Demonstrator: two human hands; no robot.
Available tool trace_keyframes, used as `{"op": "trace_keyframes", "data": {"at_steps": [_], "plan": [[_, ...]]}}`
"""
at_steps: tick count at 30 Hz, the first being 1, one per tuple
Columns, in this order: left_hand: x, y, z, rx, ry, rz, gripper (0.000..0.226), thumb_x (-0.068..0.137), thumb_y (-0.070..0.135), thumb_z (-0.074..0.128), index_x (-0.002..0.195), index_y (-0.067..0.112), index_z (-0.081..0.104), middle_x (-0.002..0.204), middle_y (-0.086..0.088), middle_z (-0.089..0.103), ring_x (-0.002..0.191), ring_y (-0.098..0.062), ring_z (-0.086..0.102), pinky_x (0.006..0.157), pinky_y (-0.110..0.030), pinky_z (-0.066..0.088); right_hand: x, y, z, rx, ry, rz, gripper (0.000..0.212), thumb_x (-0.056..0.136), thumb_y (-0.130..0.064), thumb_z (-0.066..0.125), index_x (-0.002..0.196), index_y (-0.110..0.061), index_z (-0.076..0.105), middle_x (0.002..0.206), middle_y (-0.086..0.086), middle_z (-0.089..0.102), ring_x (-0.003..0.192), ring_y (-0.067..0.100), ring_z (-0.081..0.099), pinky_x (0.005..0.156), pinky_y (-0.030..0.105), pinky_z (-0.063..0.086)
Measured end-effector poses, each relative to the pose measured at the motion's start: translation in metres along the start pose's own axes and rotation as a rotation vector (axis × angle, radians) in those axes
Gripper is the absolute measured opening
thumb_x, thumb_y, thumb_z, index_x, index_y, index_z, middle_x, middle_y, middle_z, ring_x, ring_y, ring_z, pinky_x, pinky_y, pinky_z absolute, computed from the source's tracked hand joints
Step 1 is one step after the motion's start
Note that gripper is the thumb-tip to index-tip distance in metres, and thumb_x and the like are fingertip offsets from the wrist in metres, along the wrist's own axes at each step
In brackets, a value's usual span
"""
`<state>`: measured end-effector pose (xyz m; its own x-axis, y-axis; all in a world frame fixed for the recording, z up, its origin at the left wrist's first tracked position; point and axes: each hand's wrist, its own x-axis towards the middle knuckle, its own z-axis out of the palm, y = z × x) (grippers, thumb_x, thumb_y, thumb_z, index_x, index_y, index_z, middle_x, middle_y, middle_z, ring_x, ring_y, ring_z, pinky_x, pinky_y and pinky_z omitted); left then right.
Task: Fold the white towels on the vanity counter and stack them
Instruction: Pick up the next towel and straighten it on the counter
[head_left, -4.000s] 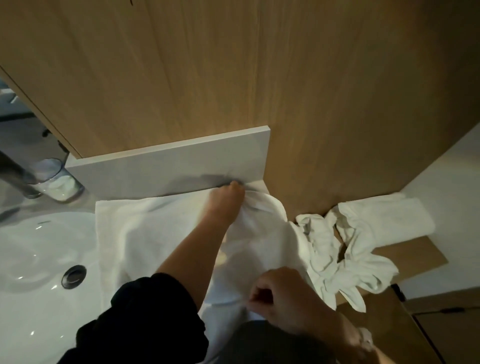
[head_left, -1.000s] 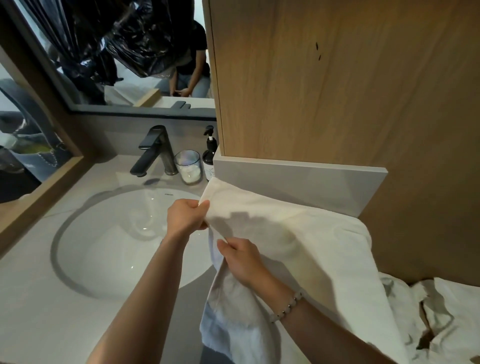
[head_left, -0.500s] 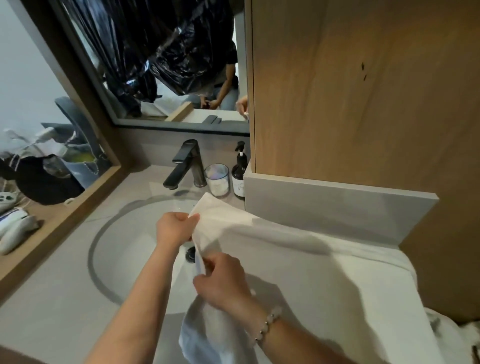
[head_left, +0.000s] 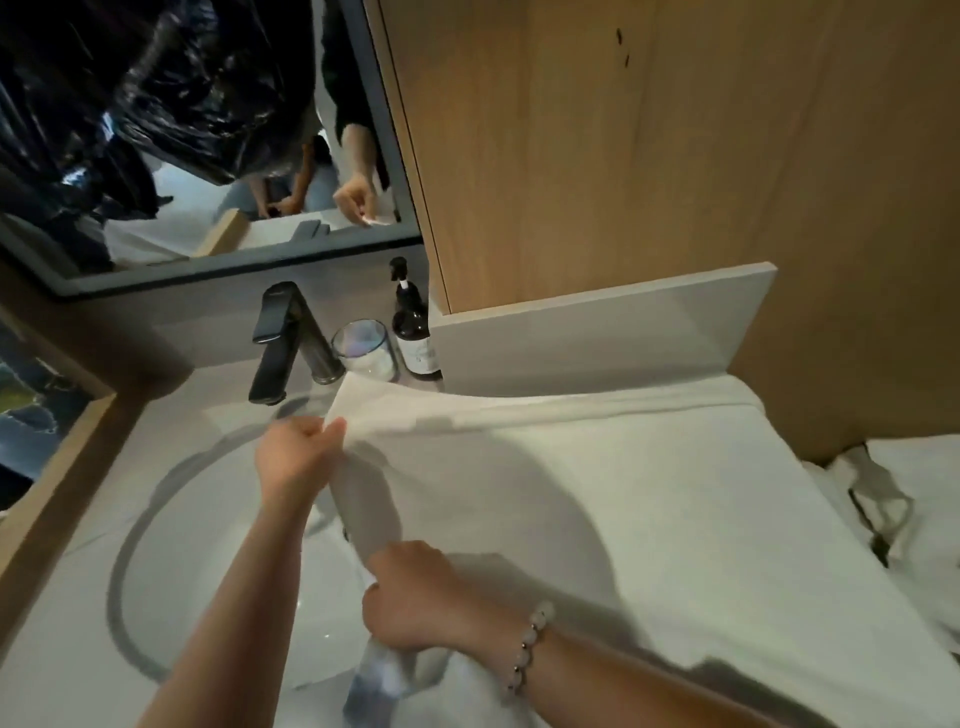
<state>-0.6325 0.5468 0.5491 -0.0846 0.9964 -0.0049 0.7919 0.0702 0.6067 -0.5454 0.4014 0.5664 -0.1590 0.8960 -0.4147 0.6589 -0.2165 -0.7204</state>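
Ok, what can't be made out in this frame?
Head view only.
right hand: fingertips curled under, hidden by the hand's back and the white towel.
white towel's near end: cut off by the bottom edge.
crumpled towels: cut off by the right edge.
bottle label: too small to read.

Matt cloth against glossy basin and grained wood.
The white towel (head_left: 597, 493) is soft, matt cloth, creased at its edges. The sink basin (head_left: 176, 545) is smooth, glossy white, the faucet (head_left: 280, 338) matt black metal, the tumbler (head_left: 363, 348) clear glass, the pump bottle (head_left: 410, 322) dark and shiny, the cabinet panel (head_left: 623, 156) pale, smooth-grained wood, and the bracelet (head_left: 525, 649) pale glossy beads.
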Motion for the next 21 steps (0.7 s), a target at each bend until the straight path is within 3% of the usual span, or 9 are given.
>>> {"op": "trace_keyframes", "data": {"at_steps": [2,4,9,12,15,18,21], "plan": [[0.006,-0.002,-0.013,0.099,0.041,0.101,0.044,0.089,0.021,0.054,0.048,0.011,0.044,0.053,-0.013,0.050,0.060,-0.032,0.047,0.061,-0.033,0.039,0.006,-0.009,0.014,0.073,0.025,0.017,0.030,0.091,-0.010,0.041,0.064,-0.015,0.029,0.084,0.013,0.051,0.087,0.033,0.047,0.058,0.027,0.032],[0.011,-0.007,-0.028,0.164,0.086,0.169,0.038,0.090,0.024,0.052,0.056,0.007,0.054,0.065,-0.018,0.061,0.073,-0.037,0.058,0.071,-0.036,0.049,0.013,-0.018,0.026,0.136,0.032,0.032,0.029,0.090,-0.010,0.042,0.063,-0.015,0.031,0.076,0.009,0.048,0.079,0.026,0.043,0.054,0.027,0.030],[0.021,-0.022,-0.068,0.151,0.174,0.244,0.034,0.085,0.018,0.052,0.057,0.000,0.061,0.058,-0.019,0.061,0.064,-0.038,0.060,0.069,-0.037,0.056,0.019,-0.052,0.041,0.308,0.033,0.013,0.028,0.085,-0.009,0.049,0.061,-0.012,0.035,0.062,0.002,0.037,0.054,0.014,0.035,0.047,0.025,0.027],[0.023,-0.033,-0.091,0.100,0.213,0.244,0.031,0.081,0.013,0.054,0.055,-0.003,0.058,0.057,-0.022,0.059,0.058,-0.038,0.056,0.065,-0.036,0.052,0.023,-0.069,0.050,0.393,-0.001,-0.018,0.024,0.081,-0.006,0.050,0.060,-0.015,0.043,0.067,0.002,0.046,0.064,0.019,0.045,0.052,0.024,0.033],[0.023,-0.042,-0.112,0.078,0.230,0.172,0.031,0.083,0.013,0.056,0.056,-0.003,0.057,0.052,-0.016,0.053,0.050,-0.027,0.047,0.058,-0.032,0.042,0.030,-0.084,0.056,0.436,-0.052,-0.061,0.015,0.080,-0.001,0.049,0.070,-0.011,0.053,0.080,0.010,0.052,0.077,0.022,0.048,0.062,0.027,0.039],[0.025,-0.041,-0.130,0.079,0.209,0.152,0.033,0.084,0.016,0.056,0.060,-0.006,0.061,0.057,-0.019,0.055,0.060,-0.031,0.050,0.064,-0.028,0.034,0.034,-0.094,0.055,0.491,-0.085,-0.117,0.012,0.080,0.001,0.048,0.079,-0.008,0.057,0.077,0.011,0.051,0.076,0.021,0.048,0.071,0.031,0.039],[0.026,-0.028,-0.136,0.016,0.185,0.115,0.033,0.083,0.020,0.060,0.067,-0.008,0.065,0.065,-0.020,0.059,0.067,-0.031,0.054,0.066,-0.027,0.037,0.028,-0.088,0.042,0.492,-0.061,-0.138,0.023,0.081,0.003,0.047,0.063,-0.012,0.048,0.065,0.003,0.045,0.064,0.013,0.043,0.063,0.027,0.039]]}}
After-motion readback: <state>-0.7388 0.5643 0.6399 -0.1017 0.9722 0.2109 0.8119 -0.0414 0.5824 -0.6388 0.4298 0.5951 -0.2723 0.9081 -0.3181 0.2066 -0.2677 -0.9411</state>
